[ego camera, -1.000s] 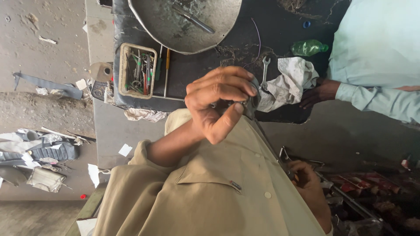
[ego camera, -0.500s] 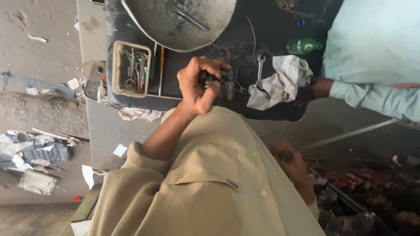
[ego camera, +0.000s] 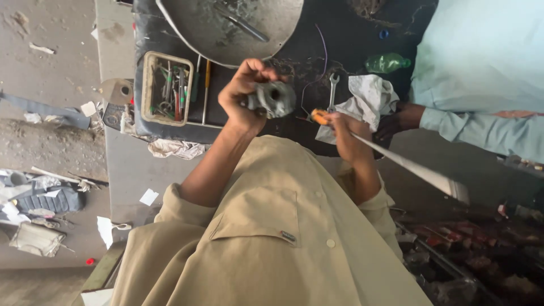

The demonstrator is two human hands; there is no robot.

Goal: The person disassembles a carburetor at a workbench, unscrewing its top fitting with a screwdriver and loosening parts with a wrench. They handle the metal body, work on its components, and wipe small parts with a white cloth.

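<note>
Left hand (ego camera: pixel 241 99) fingers clamped around a grey metal part (ego camera: pixel 272 97) with a round bore, held up above the dark table (ego camera: pixel 351 34); it looks heavy, rigid and maybe greasy, best gripped around the outer rim. Right hand (ego camera: pixel 343 133) fingers closed on an orange-handled screwdriver (ego camera: pixel 362 139) just right of it. Beyond: white rag (ego camera: pixel 368 96), spanner (ego camera: pixel 333 85), tool tray (ego camera: pixel 148 90), metal basin (ego camera: pixel 192 22), a co-worker's sleeve (ego camera: pixel 481 130) at right.

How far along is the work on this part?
Done: the grey round metal part is held clear of the bench in the left hand. In hand: the right hand grips an orange-handled tool beside it. Left: the tool has not yet touched the part.
</note>
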